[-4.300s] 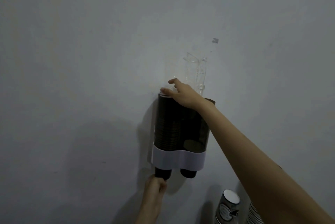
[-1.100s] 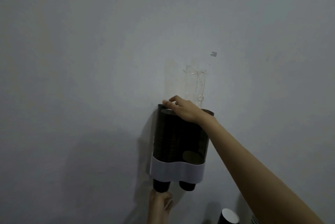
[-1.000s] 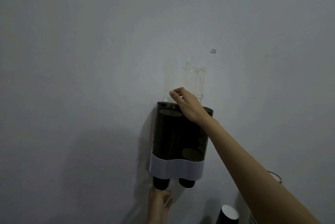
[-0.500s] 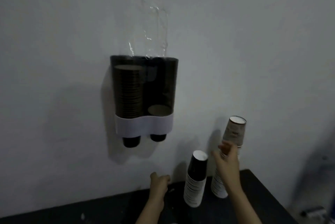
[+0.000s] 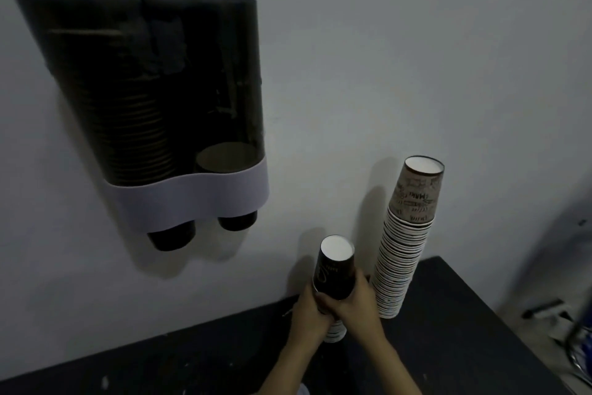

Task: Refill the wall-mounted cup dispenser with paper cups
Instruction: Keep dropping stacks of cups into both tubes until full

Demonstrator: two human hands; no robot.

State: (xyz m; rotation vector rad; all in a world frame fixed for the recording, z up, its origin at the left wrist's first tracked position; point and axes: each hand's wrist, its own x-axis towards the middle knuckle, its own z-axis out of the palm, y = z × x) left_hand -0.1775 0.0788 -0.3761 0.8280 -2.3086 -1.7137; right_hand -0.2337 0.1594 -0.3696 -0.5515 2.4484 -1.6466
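Both hands, left hand [image 5: 309, 314] and right hand [image 5: 358, 305], clasp the short cup stack [image 5: 334, 269] on the dark table [image 5: 448, 314], at five o'clock below the wall dispenser [image 5: 153, 100], touching the taller stack [image 5: 405, 241] at three o'clock.

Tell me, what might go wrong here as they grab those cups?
1. The tall stack of cups leans and stands right beside the right hand; a nudge could topple it.
2. Both hands grip the short dark stack near its top, so the lower cups could separate and stay on the table.
3. The dispenser's right tube looks almost empty; the left looks nearly full, so loading that side might jam.
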